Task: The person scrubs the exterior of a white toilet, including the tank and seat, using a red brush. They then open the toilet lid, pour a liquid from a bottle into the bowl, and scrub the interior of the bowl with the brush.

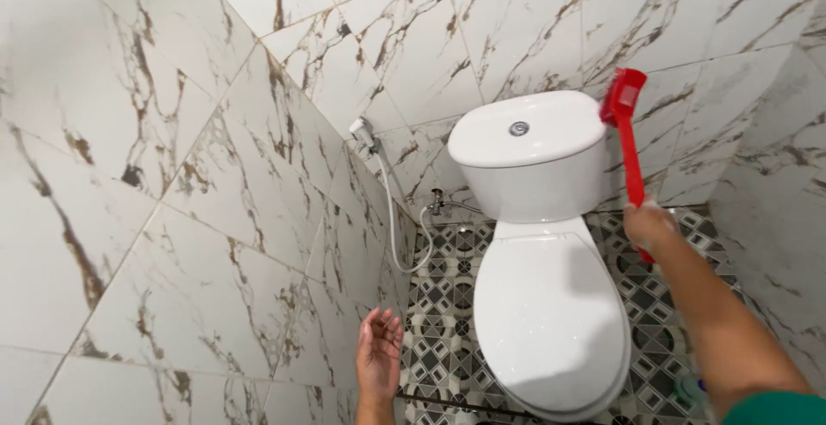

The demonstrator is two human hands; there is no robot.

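My right hand (pixel 650 225) grips the handle of a red long-handled brush (pixel 627 132). The brush head rests against the right side of the white toilet tank (pixel 529 163), near its lid. My left hand (pixel 379 354) hangs open, palm up and fingers apart, close to the marble-tiled left wall and holding nothing. The white toilet lid (pixel 546 313) is closed below the tank.
A white bidet sprayer (pixel 363 131) hangs on the left wall, its hose (pixel 394 227) looping down to a valve beside the tank. Patterned black-and-white floor tiles (pixel 447 304) surround the toilet. Marble walls close in on three sides. A small greenish object (pixel 688 388) lies on the floor at right.
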